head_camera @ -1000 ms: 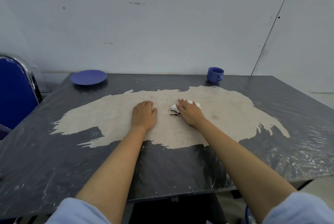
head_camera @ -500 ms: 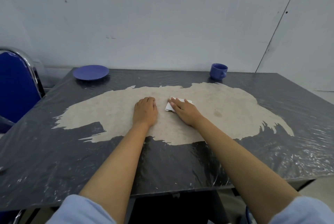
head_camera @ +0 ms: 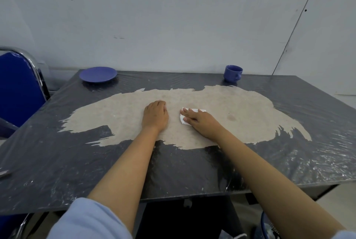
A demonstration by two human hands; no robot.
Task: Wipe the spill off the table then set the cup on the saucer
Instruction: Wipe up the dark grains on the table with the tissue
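The right hand lies flat with its fingers spread on a white tissue, pinning it to the desk near the middle, seemingly so that palm pressure drives the wipe. The tissue shows beyond and beside the fingertips; no spill is visible around it. The left hand rests beside it, fingers together, likely bracing. The cup stands at the far edge, well apart from the saucer by the far left corner.
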